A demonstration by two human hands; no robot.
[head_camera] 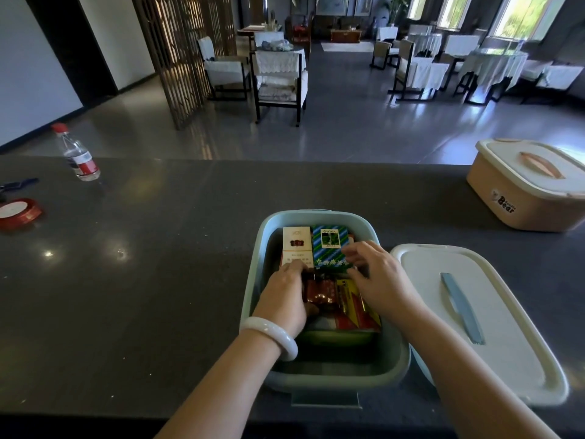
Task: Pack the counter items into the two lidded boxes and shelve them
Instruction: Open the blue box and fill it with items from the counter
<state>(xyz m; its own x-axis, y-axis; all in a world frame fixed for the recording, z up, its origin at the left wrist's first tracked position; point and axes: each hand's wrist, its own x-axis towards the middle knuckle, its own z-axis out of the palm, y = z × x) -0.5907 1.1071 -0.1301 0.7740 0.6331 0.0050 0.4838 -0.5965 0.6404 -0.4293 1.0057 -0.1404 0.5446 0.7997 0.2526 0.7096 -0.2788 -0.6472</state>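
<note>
Settling the small packs flat inside the open green box (326,375) looks like the step in hand, and it goes best if each pack is pressed down level, so that the lid can close later without catching.

Far to the left of the hands, a red tape roll (19,213) and a water bottle (77,153) stand on the dark counter (158,280); whether they are to be packed I cannot tell. The left hand (285,293), a pale bangle (272,335) on its wrist, reaches into the box with fingers curled over a dark red pack (319,289), apparently gripping it. Just beyond its fingertips lies a white-and-red carton (296,245), and beside that a green-and-blue carton (330,245). Between the hands a yellow-and-red pack (354,305) lies tilted. The right hand (376,274) hovers over the cartons, fingers loosely bent; whether it holds anything I cannot tell.

Just right of the right hand the box's white lid (493,327) rests on the counter. Well beyond it, the peach box (525,185) sits closed, contents hidden.
</note>
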